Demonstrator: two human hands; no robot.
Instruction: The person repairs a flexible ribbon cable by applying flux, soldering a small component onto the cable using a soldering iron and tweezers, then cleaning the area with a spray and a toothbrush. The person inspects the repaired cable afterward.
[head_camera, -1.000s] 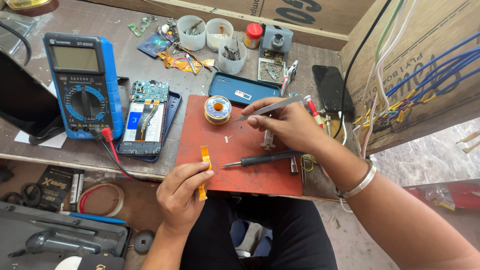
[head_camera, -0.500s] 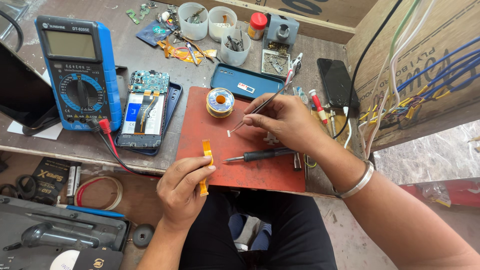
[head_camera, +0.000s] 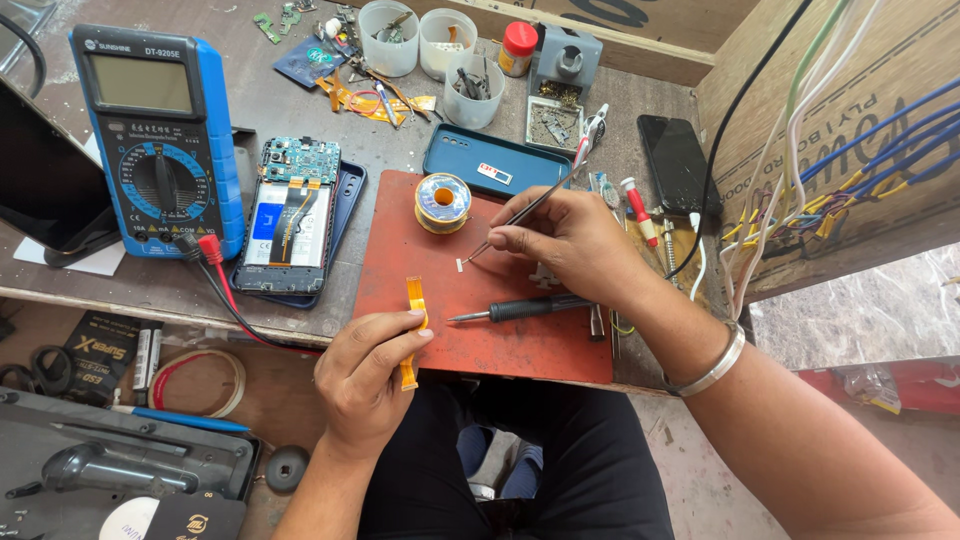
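The left hand (head_camera: 370, 385) pinches an orange flex ribbon (head_camera: 413, 325) flat on the red mat (head_camera: 520, 350), steadying it, while the right hand (head_camera: 570, 245) pinches tweezers (head_camera: 520, 215) angled at a tiny white part (head_camera: 461, 265).

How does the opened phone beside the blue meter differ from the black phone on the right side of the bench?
The opened phone with its back cover off shows a green circuit board and a white battery; the black phone is closed, showing only a dark, glossy face. The opened phone lies next to the blue multimeter, left of the red work mat; the black phone lies near the bundle of coloured wires. Both lie flat on the bench, untouched by either hand.
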